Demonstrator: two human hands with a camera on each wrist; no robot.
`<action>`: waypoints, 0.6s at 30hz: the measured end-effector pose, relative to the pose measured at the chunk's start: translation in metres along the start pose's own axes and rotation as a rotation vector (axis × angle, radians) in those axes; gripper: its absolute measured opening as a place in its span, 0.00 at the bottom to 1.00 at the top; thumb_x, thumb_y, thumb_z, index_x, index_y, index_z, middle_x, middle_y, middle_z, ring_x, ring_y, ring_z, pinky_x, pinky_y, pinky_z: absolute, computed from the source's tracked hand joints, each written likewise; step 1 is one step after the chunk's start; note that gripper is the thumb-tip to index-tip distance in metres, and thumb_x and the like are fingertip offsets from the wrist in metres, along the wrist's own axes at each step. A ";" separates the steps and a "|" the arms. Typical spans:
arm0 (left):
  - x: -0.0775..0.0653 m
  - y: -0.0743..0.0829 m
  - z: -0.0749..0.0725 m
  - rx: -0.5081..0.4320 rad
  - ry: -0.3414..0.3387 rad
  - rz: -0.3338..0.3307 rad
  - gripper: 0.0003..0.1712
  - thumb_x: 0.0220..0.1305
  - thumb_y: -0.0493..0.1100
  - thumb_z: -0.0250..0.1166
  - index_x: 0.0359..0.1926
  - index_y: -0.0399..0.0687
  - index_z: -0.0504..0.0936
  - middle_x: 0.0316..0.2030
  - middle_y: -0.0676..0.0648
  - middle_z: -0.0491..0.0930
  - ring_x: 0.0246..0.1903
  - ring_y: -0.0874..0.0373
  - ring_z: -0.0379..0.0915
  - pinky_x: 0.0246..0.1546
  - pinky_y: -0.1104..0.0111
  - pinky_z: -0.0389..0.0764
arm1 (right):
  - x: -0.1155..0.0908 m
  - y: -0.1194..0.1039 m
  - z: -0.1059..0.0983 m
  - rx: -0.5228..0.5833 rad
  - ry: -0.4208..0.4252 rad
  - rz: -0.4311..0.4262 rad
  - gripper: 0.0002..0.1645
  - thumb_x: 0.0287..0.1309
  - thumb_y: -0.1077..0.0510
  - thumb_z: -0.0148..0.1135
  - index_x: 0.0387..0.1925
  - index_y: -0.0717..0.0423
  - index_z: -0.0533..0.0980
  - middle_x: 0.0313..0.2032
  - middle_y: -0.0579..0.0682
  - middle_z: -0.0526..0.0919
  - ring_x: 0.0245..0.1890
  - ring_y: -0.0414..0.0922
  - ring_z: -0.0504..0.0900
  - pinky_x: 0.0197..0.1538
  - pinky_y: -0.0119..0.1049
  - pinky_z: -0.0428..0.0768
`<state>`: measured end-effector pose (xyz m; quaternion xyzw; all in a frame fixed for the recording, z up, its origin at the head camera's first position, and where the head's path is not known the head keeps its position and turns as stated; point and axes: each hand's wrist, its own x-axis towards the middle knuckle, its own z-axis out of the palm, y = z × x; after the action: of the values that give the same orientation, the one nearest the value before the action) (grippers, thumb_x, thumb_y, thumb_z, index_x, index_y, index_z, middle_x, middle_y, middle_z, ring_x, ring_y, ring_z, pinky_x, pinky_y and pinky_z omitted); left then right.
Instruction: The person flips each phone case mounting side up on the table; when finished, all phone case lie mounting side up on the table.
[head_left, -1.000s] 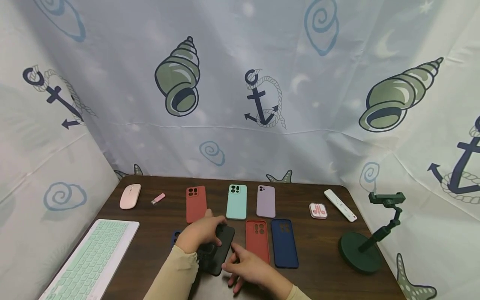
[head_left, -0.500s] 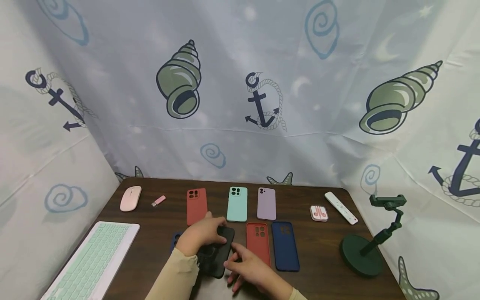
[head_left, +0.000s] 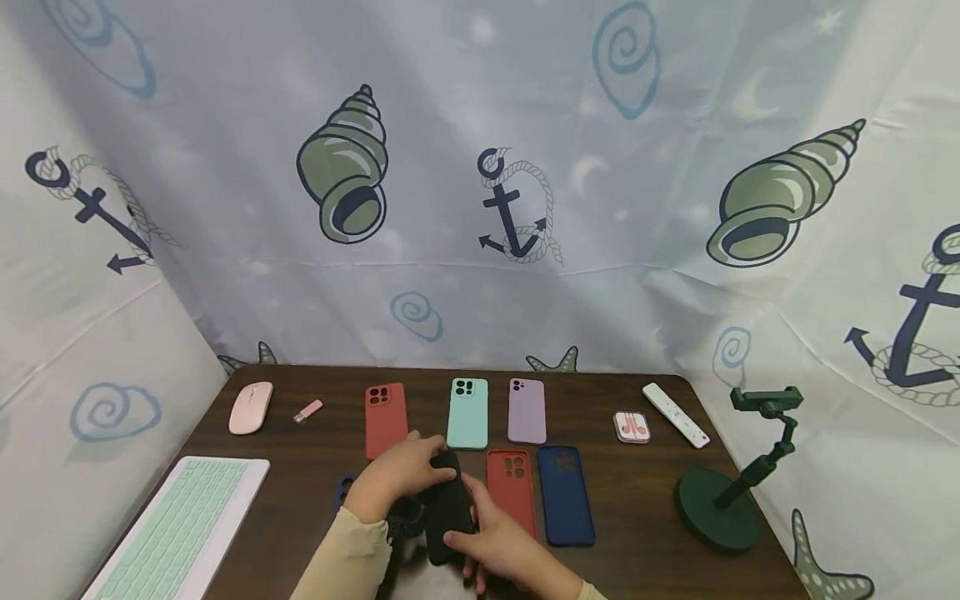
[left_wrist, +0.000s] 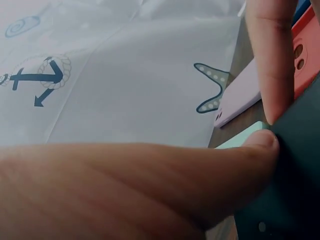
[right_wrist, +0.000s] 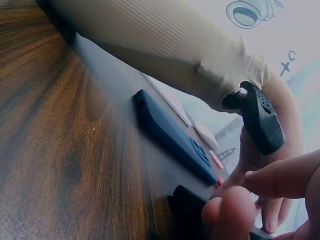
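Observation:
A flat black phone (head_left: 450, 515) with a smooth, plain face is held between both hands in front of me. My left hand (head_left: 399, 473) grips its far end, with the thumb lying along the edge in the left wrist view. My right hand (head_left: 501, 535) holds the near right side, thumb on the face and fingers along the long edge. In the right wrist view its fingertips (right_wrist: 240, 207) hide much of the phone. A dark blue phone case (right_wrist: 170, 137) lies left of the phone, mostly behind the left hand in the head view.
Red (head_left: 386, 417), mint (head_left: 468, 414) and lilac (head_left: 527, 412) cases lie behind. Another red case (head_left: 513, 492) and a navy one (head_left: 566, 497) lie right. A keyboard (head_left: 187, 525), mouse (head_left: 251, 408) and USB stick (head_left: 308, 410) lie left; earphones (head_left: 632, 427), a remote (head_left: 677, 415) and a green stand (head_left: 718, 508) stand right.
My right hand has closed in from the phone's edge to grip it, thumb now on its face. The phone has turned to lie straighter, near end swung right. The head view has shifted slightly.

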<state>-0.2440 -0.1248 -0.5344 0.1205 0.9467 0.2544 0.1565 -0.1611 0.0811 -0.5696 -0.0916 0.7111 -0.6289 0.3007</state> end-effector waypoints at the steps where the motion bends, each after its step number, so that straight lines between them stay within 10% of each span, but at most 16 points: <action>1: 0.000 0.000 0.000 -0.023 -0.012 -0.006 0.28 0.64 0.60 0.69 0.60 0.53 0.79 0.50 0.39 0.74 0.20 0.55 0.77 0.26 0.61 0.77 | 0.000 0.000 0.000 -0.017 0.000 0.000 0.54 0.64 0.51 0.68 0.80 0.38 0.45 0.44 0.54 0.78 0.17 0.45 0.80 0.14 0.38 0.75; 18: 0.001 0.001 -0.001 -0.039 0.022 0.022 0.35 0.66 0.67 0.63 0.63 0.48 0.77 0.53 0.35 0.75 0.27 0.55 0.76 0.30 0.58 0.76 | 0.000 -0.003 -0.009 -0.341 0.076 -0.138 0.44 0.65 0.49 0.67 0.76 0.30 0.57 0.25 0.43 0.75 0.19 0.38 0.70 0.22 0.34 0.67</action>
<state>-0.2453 -0.1241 -0.5337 0.1251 0.9419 0.2758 0.1456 -0.1669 0.0882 -0.5663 -0.1658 0.8102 -0.5216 0.2096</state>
